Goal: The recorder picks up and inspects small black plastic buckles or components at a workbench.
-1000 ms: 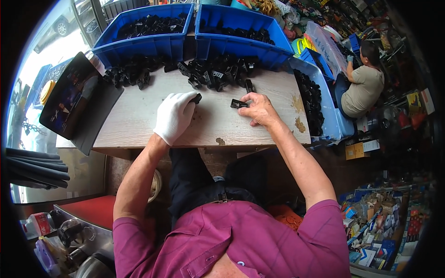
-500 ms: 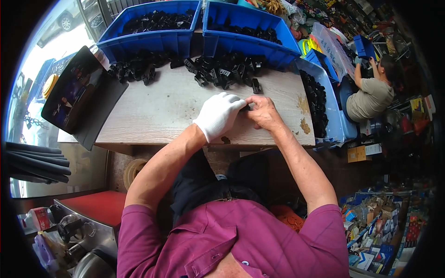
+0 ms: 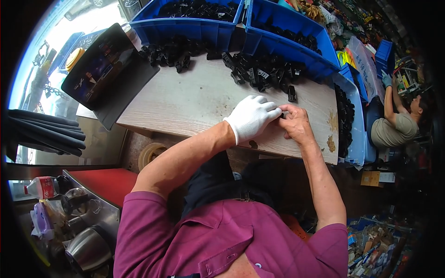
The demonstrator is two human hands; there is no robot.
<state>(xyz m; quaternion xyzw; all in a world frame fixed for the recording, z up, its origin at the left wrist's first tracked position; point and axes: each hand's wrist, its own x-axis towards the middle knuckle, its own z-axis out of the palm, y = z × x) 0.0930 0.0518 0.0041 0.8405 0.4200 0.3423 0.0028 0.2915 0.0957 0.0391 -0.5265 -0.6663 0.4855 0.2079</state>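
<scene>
Gloved left hand (image 3: pixel 256 116) and bare right hand (image 3: pixel 295 124) about a small black part (image 3: pixel 282 115).
The right pinched the mostly hidden part over the surface (image 3: pixel 190 99); the left's fingers curled beside it, their hold impossible to tell. The knitted glove (image 3: pixel 248 123), by slipping, could have let it drop. Just beyond, a stray knuckle could have toppled the lone black piece (image 3: pixel 292 94); farther out, the loose heap (image 3: pixel 262 76) might have slid.

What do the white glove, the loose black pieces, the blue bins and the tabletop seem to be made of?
White glove: seemingly knitted cotton or synthetic yarn; matte, with a knit texture.
Loose black pieces: probably moulded plastic; uniform colour, slight shine.
Blue bins: likely plastic; smooth, evenly coloured, with ribbed walls.
Tabletop: perhaps laminated board; pale wood-like grain, brown patches.
</scene>
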